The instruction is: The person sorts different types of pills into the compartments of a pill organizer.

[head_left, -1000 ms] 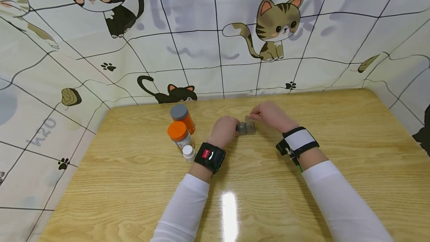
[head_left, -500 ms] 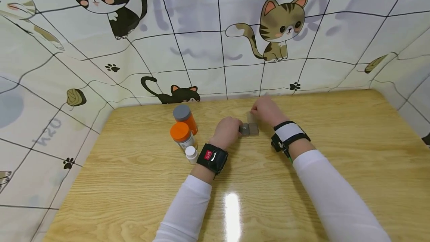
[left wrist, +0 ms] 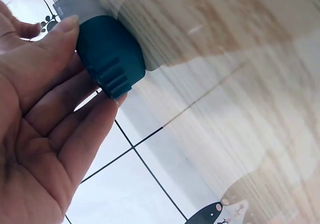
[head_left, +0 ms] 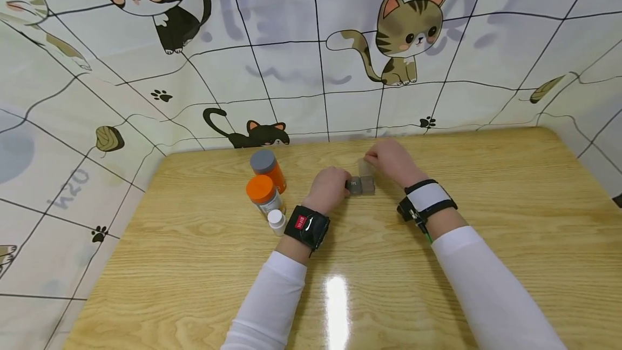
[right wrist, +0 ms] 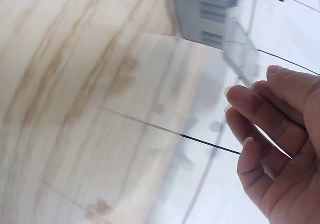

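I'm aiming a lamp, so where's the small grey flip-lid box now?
In the head view, the grey box is toward the far edge of the table, between the left hand, gripping its left end, and the right hand, at its raised lid.

We see the pale wood-grain tabletop (head_left: 194, 263) brightly lit, a white glare streak (head_left: 336, 307) well short of its far edge; the right wrist view blurs the translucent grey plastic box (right wrist: 204, 17).

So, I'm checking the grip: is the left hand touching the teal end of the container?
Touching. The left wrist view shows the left hand with its thumb and a fingertip against the teal end.
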A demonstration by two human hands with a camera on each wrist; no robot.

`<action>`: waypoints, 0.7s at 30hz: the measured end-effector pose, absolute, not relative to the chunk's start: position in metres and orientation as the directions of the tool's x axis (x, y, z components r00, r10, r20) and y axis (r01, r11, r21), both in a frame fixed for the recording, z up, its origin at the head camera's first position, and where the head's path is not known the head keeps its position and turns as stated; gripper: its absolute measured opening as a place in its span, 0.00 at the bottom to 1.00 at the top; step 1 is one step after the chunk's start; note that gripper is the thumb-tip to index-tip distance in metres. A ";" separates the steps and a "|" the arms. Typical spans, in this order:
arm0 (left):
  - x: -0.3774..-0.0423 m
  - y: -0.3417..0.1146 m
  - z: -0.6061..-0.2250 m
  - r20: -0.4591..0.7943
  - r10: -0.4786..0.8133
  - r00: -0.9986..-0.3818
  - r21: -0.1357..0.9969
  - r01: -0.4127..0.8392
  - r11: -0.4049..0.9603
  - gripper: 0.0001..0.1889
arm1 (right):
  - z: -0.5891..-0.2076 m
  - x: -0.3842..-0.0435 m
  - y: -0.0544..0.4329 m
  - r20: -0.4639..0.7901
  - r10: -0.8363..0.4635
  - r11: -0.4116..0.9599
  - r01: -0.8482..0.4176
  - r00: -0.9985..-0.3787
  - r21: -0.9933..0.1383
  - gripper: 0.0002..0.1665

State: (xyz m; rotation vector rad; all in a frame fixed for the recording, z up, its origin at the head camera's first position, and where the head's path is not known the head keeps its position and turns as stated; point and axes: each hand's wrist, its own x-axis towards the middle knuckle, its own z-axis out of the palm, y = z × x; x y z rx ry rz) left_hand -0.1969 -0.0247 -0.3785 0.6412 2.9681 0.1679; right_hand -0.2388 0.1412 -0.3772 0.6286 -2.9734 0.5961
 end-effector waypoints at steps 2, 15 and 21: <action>-0.197 -0.024 -0.379 -0.076 0.412 -0.908 0.136 0.400 0.906 0.13 | -0.374 -0.231 0.144 0.153 -0.378 0.842 -0.408 -0.913 -0.353 0.23; -0.195 -0.025 -0.380 -0.051 0.412 -0.910 0.134 0.402 0.906 0.13 | -0.364 -0.167 0.153 0.454 -0.213 0.798 -0.422 -0.865 -0.430 0.13; -0.195 -0.024 -0.381 -0.060 0.407 -0.912 0.133 0.396 0.908 0.12 | -0.363 -0.158 0.149 0.460 -0.220 0.806 -0.426 -0.860 -0.411 0.11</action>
